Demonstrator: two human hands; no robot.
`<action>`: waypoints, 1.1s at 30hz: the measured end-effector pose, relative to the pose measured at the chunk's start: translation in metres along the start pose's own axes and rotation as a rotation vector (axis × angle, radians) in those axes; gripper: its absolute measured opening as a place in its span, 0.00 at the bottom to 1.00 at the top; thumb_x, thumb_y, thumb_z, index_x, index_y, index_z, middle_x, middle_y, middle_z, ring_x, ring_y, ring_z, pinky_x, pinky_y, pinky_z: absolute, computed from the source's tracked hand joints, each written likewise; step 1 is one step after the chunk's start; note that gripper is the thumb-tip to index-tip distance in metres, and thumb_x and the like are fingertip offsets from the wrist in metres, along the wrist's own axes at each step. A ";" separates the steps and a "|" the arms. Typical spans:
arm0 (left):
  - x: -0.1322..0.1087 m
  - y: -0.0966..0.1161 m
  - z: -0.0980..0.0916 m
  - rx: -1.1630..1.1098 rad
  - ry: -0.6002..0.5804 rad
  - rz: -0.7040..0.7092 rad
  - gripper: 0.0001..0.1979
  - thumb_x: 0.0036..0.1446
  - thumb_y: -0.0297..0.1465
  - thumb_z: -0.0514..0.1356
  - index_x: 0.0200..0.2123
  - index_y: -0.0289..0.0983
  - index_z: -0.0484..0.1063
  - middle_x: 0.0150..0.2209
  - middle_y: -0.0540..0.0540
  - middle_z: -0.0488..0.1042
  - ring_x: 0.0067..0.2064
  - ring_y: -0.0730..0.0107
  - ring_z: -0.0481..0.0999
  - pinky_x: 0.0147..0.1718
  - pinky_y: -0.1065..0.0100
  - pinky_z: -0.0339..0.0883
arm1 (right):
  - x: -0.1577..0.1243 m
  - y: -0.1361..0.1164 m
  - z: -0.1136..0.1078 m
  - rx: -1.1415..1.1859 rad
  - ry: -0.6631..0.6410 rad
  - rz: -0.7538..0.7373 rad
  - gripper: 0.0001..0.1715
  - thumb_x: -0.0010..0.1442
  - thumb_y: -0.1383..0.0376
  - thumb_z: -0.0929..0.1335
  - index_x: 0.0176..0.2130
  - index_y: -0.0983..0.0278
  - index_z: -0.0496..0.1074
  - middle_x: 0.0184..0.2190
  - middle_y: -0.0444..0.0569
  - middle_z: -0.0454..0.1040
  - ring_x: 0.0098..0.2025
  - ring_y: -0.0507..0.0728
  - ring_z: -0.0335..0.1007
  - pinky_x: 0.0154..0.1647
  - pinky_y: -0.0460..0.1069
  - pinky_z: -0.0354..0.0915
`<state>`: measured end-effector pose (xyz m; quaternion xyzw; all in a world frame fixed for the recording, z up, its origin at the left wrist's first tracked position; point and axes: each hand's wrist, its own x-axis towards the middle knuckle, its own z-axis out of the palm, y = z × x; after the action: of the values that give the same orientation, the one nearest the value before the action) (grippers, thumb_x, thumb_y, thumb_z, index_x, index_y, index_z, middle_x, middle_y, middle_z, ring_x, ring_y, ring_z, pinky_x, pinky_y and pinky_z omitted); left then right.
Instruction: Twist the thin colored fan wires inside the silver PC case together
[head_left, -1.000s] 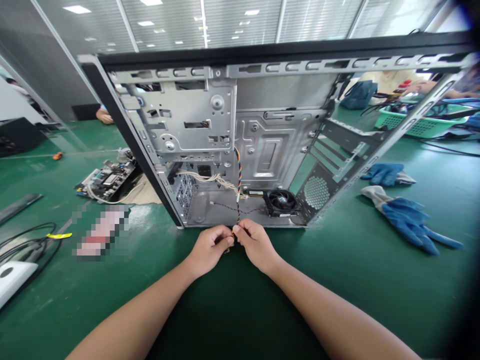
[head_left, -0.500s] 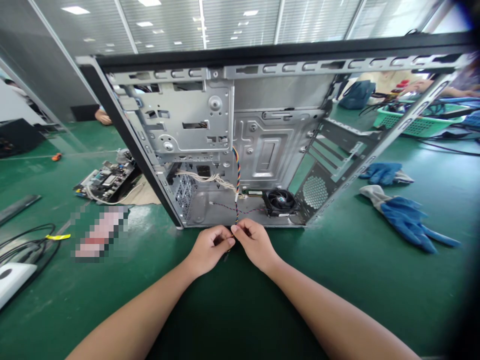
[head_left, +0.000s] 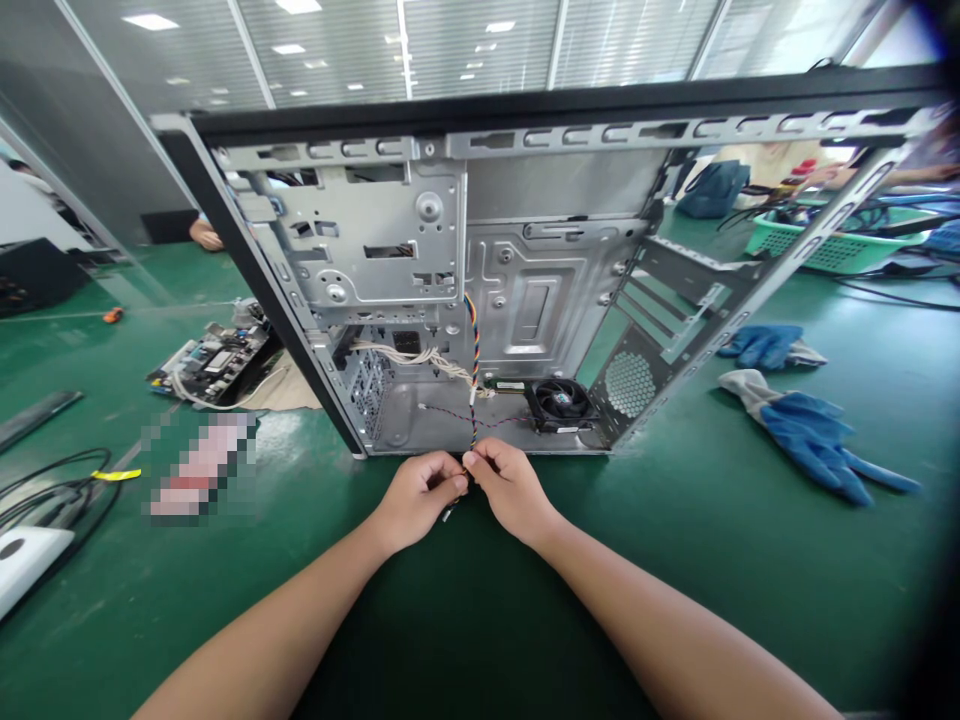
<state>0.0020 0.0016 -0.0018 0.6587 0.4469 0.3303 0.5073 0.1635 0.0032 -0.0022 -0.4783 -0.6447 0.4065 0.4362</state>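
Note:
An open computer case (head_left: 540,160) stands on the green table before me. From behind its drive cage (head_left: 390,230) hangs a twisted multicoloured cable (head_left: 475,345), running down over the case's near edge. Both hands pinch this cable close together: my left hand (head_left: 416,500) lower down, my right hand (head_left: 517,490) just above and beside it. Below the left fingertips the cable's small dark end (head_left: 448,513) sticks out. Inside the case lie a bundle of white wires (head_left: 420,355), a black cooling fan (head_left: 562,402), a memory stick (head_left: 508,386) and a thin dark wire with a white plug (head_left: 465,412).
Blue work gloves (head_left: 810,430) lie to the right, with a green basket (head_left: 832,245) of cables behind. Left of the case are a circuit board assembly (head_left: 214,360), black cables (head_left: 60,490) and a white device (head_left: 30,560). Another person's hand (head_left: 206,234) rests at the back left.
The cable's end shows a little more beneath my left fingers and has tilted slightly left. Both hands keep nearly the same place and grip.

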 end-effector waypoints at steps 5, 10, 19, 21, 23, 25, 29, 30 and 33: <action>0.000 -0.003 0.000 -0.034 -0.021 0.004 0.11 0.57 0.36 0.59 0.28 0.34 0.67 0.24 0.52 0.66 0.25 0.76 0.63 0.25 0.74 0.58 | 0.000 0.002 0.000 0.017 -0.001 -0.005 0.18 0.61 0.59 0.62 0.22 0.62 0.58 0.19 0.40 0.56 0.24 0.50 0.52 0.25 0.46 0.51; 0.000 -0.003 0.000 -0.034 -0.009 -0.002 0.12 0.55 0.36 0.61 0.26 0.34 0.67 0.23 0.52 0.66 0.25 0.77 0.63 0.25 0.74 0.57 | 0.001 0.005 0.001 0.087 0.005 0.039 0.19 0.59 0.57 0.64 0.21 0.62 0.60 0.18 0.39 0.55 0.22 0.49 0.50 0.23 0.46 0.50; 0.000 -0.003 0.001 -0.045 -0.011 -0.007 0.12 0.54 0.36 0.62 0.26 0.34 0.66 0.23 0.53 0.65 0.24 0.78 0.61 0.24 0.74 0.55 | 0.001 0.006 0.002 0.115 0.014 0.062 0.17 0.58 0.57 0.65 0.23 0.63 0.63 0.19 0.39 0.56 0.22 0.49 0.50 0.23 0.46 0.50; 0.000 -0.004 0.000 -0.038 -0.017 0.001 0.12 0.55 0.35 0.62 0.26 0.34 0.65 0.23 0.53 0.64 0.24 0.78 0.61 0.24 0.74 0.55 | 0.001 0.005 0.002 0.111 0.005 0.055 0.17 0.58 0.57 0.65 0.22 0.63 0.62 0.18 0.39 0.56 0.22 0.49 0.50 0.23 0.46 0.50; 0.000 -0.004 0.000 -0.026 -0.023 0.013 0.12 0.56 0.35 0.61 0.26 0.34 0.65 0.23 0.53 0.65 0.24 0.78 0.61 0.24 0.74 0.55 | 0.001 0.005 0.001 0.106 -0.004 0.045 0.17 0.58 0.57 0.65 0.22 0.63 0.61 0.18 0.39 0.56 0.22 0.49 0.50 0.23 0.46 0.50; 0.000 -0.004 0.000 -0.020 -0.030 0.018 0.11 0.56 0.35 0.60 0.26 0.34 0.66 0.23 0.52 0.66 0.25 0.77 0.62 0.25 0.74 0.56 | 0.001 0.004 0.001 0.096 -0.012 0.036 0.18 0.59 0.57 0.64 0.22 0.63 0.61 0.18 0.40 0.57 0.22 0.50 0.51 0.23 0.46 0.51; 0.000 -0.003 0.000 -0.028 -0.041 0.017 0.11 0.57 0.34 0.60 0.27 0.33 0.67 0.24 0.51 0.68 0.26 0.76 0.65 0.27 0.73 0.58 | 0.000 0.004 0.000 0.078 -0.027 0.024 0.18 0.60 0.58 0.64 0.22 0.63 0.61 0.18 0.40 0.59 0.23 0.50 0.53 0.24 0.46 0.52; 0.001 -0.003 0.000 -0.030 -0.042 0.017 0.11 0.57 0.34 0.60 0.27 0.33 0.67 0.24 0.51 0.69 0.26 0.76 0.66 0.27 0.73 0.59 | 0.000 0.004 0.000 0.079 -0.029 0.024 0.18 0.60 0.58 0.64 0.22 0.63 0.61 0.18 0.40 0.59 0.23 0.50 0.53 0.24 0.46 0.52; 0.001 -0.004 -0.001 -0.040 -0.049 0.015 0.11 0.57 0.35 0.60 0.27 0.33 0.67 0.25 0.50 0.69 0.26 0.75 0.66 0.27 0.73 0.59 | 0.001 0.005 0.000 0.102 -0.034 0.040 0.18 0.59 0.57 0.64 0.22 0.63 0.61 0.18 0.40 0.58 0.22 0.49 0.51 0.23 0.46 0.51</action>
<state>0.0008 0.0031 -0.0058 0.6598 0.4226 0.3266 0.5287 0.1643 0.0052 -0.0071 -0.4613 -0.6208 0.4557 0.4406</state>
